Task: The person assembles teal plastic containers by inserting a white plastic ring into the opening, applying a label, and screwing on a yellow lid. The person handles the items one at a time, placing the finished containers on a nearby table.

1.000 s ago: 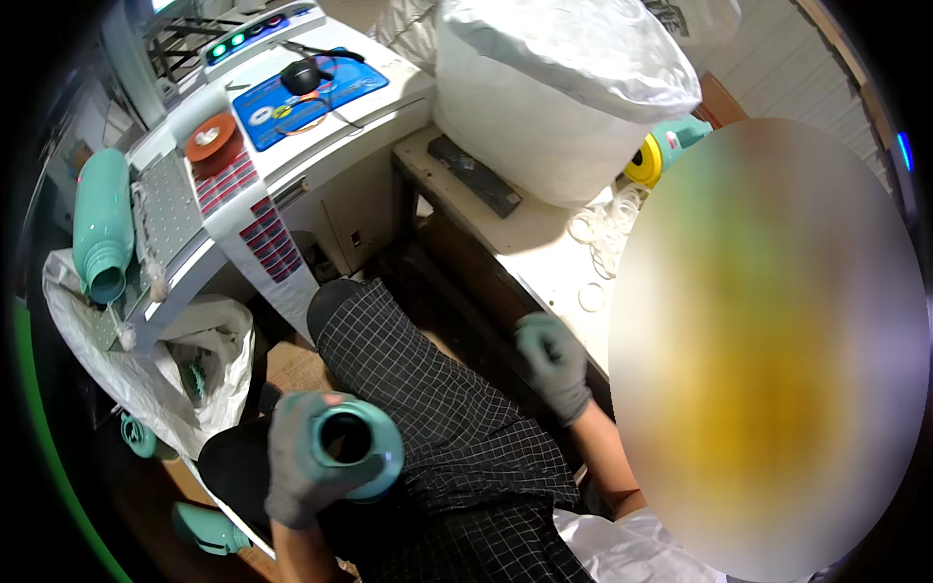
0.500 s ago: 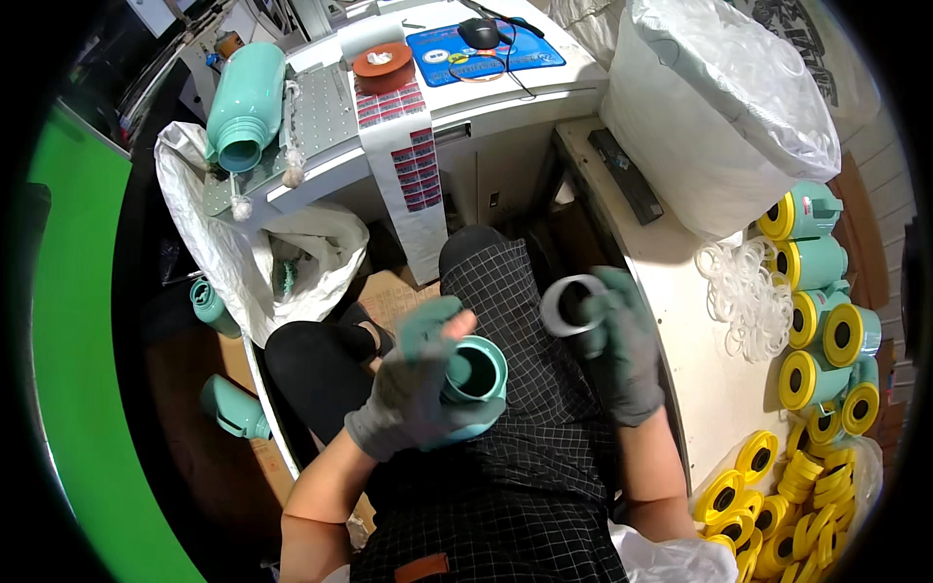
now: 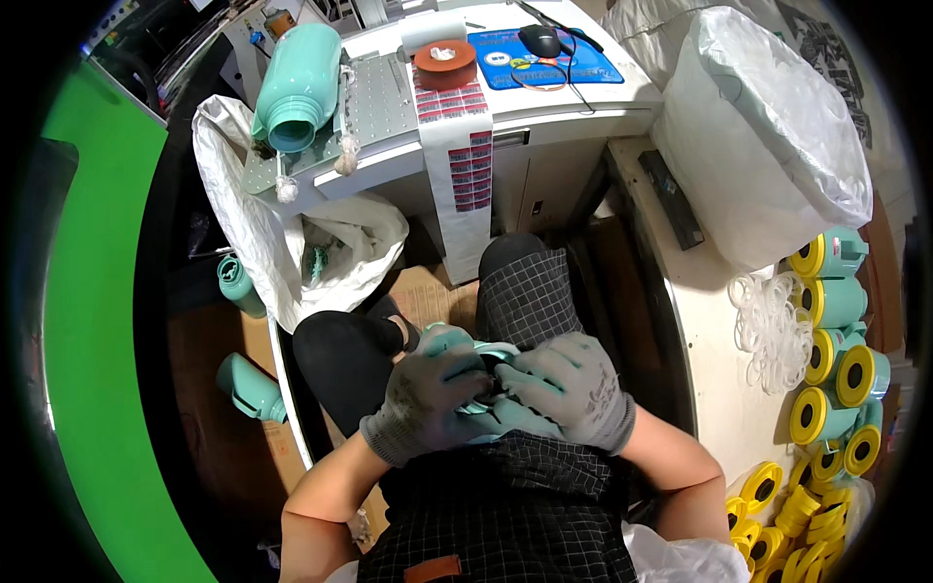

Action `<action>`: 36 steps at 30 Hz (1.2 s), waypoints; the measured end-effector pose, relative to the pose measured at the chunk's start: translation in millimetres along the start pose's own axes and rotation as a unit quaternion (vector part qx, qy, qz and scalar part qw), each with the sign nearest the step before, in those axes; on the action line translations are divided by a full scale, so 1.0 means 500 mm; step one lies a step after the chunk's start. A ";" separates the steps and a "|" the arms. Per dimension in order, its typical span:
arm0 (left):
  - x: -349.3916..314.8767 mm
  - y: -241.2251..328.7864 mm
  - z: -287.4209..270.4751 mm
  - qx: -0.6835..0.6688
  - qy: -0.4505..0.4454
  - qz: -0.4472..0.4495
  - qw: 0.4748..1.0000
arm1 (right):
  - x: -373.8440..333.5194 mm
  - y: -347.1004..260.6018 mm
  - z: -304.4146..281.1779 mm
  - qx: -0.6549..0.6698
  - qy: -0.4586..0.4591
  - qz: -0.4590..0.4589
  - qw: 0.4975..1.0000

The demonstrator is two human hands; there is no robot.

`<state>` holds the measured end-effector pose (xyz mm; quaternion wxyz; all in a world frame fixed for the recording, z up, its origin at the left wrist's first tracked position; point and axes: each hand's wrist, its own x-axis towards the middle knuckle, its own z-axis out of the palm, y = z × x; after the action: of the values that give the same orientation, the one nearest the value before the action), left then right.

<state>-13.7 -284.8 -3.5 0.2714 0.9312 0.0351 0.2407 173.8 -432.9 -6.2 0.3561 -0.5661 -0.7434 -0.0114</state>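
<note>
A teal plastic bottle (image 3: 517,418) sits in my lap, its mouth facing up and mostly covered by my fingers. A pale ring (image 3: 500,348) shows at the far side of the mouth, partly hidden; I cannot tell whether it is seated. My left hand (image 3: 432,398), in a grey-and-green work glove, is closed on the bottle's left side with its fingers curled over the rim. From the right, my right hand (image 3: 569,389), gloved the same, pinches at the rim by the ring. Both hands' fingertips nearly meet over the opening.
A large teal bottle (image 3: 299,87) lies on the desk near an orange-brown tape roll (image 3: 445,70) and a label strip (image 3: 471,180). At right are a white sack (image 3: 758,146), loose clear rings (image 3: 773,335), yellow-lidded teal containers (image 3: 831,301) and yellow lids (image 3: 797,510). An open sack (image 3: 360,257) stands left.
My right hand has brought the pale ring leftward from beside the bottle to its mouth. My left hand has shifted over the rim. The head view has turned slightly left.
</note>
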 end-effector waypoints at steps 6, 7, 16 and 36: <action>-0.003 0.007 -0.006 -0.006 -0.004 -0.012 1.000 | -0.020 -0.020 -0.003 0.035 -0.092 0.001 0.995; -0.002 0.009 -0.005 0.001 -0.008 -0.009 1.000 | -0.022 -0.015 0.001 0.027 -0.063 -0.015 0.998; 0.006 0.013 -0.004 -0.015 -0.006 0.002 1.000 | -0.019 -0.033 -0.008 0.081 -0.091 0.067 0.990; 0.167 0.027 -0.067 0.262 -0.308 0.059 0.913 | -0.027 -0.048 0.053 0.062 -0.024 0.090 0.994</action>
<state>43.6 -263.8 64.0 0.0002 0.9972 -0.0436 -0.0608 141.2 -441.8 -24.0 0.3720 -0.6081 -0.6967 0.0802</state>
